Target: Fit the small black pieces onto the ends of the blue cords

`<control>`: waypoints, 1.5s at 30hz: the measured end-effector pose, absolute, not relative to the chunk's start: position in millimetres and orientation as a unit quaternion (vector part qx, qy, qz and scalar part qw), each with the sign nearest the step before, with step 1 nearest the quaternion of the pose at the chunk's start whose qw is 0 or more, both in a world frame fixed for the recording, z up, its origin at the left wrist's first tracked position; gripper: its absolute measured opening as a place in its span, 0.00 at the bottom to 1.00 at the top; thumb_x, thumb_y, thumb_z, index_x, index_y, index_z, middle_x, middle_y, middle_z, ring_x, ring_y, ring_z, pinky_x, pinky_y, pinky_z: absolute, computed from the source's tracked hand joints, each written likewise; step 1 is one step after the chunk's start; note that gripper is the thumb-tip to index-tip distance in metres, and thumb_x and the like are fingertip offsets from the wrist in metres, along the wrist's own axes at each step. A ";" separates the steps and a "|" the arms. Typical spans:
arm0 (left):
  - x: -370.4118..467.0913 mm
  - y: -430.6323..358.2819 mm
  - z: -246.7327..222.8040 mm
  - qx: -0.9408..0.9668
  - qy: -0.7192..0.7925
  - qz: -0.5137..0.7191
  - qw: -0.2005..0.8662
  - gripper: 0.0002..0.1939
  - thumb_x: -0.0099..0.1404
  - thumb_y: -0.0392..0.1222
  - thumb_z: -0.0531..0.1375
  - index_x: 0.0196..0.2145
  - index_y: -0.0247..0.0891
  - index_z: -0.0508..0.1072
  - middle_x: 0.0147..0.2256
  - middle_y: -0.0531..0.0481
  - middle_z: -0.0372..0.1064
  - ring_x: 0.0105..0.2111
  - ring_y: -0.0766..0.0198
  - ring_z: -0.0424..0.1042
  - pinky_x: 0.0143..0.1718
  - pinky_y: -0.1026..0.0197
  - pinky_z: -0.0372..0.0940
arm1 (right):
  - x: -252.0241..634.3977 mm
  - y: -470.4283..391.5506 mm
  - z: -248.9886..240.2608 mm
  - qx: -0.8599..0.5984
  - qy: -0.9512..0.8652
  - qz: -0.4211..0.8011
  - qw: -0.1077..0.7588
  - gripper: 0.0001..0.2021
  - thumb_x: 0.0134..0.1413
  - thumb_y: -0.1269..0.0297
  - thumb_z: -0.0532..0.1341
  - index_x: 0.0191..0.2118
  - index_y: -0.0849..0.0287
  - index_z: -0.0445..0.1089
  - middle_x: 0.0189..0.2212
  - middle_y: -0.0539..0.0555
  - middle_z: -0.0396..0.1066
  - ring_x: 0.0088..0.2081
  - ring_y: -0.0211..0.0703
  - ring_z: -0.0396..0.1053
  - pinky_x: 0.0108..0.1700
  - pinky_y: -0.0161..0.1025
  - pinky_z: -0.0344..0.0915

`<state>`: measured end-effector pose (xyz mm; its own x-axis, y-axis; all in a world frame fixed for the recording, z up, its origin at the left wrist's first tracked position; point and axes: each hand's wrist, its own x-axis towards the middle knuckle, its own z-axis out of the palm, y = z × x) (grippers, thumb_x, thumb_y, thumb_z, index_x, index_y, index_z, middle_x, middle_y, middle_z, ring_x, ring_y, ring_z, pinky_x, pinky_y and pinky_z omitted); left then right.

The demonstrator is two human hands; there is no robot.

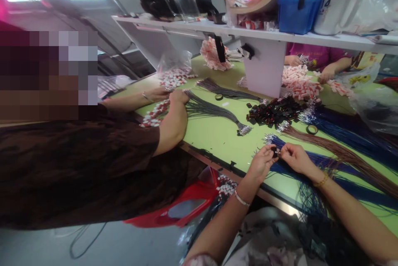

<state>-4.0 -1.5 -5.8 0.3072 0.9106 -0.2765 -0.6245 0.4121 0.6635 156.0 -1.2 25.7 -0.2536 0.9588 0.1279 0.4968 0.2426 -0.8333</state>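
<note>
Near the table's front edge, my left hand (pixel 263 163) pinches a small black connector housing (pixel 275 151) between thumb and fingertips. Close against it, the closed fingertips of my right hand (pixel 294 158) grip what looks like a thin wire with a small shiny end at the housing. The wire itself is mostly hidden by my fingers. Beneath and around both hands spread bundles of blue wires (pixel 317 159) with metal-tipped ends. A brown wire bundle (pixel 329 143) lies just beyond my right hand. Behind it is a heap of black connector housings (pixel 276 112).
A co-worker's hands (pixel 174 104) handle grey wires (pixel 214 110) and white-red connectors (pixel 155 113) at left. Another person (pixel 328 71) sits across the table. Tape rolls (pixel 311 129) lie on the green tabletop (pixel 214 135). A loaded shelf (pixel 217 30) stands over it; a red stool (pixel 186 204) is below.
</note>
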 end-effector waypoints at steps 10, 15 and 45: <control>-6.3 -2.9 -2.2 0.227 0.326 0.488 0.777 0.14 0.52 0.33 0.66 0.37 0.34 0.71 0.34 0.47 0.71 0.35 0.66 0.70 0.41 0.62 0.64 | 152.3 -3.0 18.7 -0.546 -0.704 0.318 0.323 0.09 0.51 0.64 0.54 0.23 0.58 0.60 0.17 0.45 0.59 0.19 0.32 0.53 0.22 0.30 0.48; -5.8 -4.9 -0.9 0.235 0.331 0.495 0.768 0.15 0.50 0.34 0.67 0.37 0.35 0.71 0.35 0.48 0.71 0.36 0.66 0.70 0.43 0.62 0.64 | 148.9 -6.0 19.5 -0.564 -0.702 0.302 0.313 0.10 0.51 0.63 0.54 0.21 0.58 0.59 0.16 0.45 0.59 0.19 0.33 0.53 0.22 0.31 0.49; 1.1 -9.7 -2.6 0.239 0.380 0.509 0.734 0.18 0.46 0.37 0.68 0.36 0.34 0.71 0.29 0.52 0.68 0.29 0.70 0.67 0.34 0.65 0.62 | 146.2 -11.8 28.5 -0.508 -0.779 0.215 0.298 0.07 0.52 0.70 0.55 0.24 0.59 0.62 0.19 0.47 0.62 0.22 0.33 0.56 0.26 0.32 0.49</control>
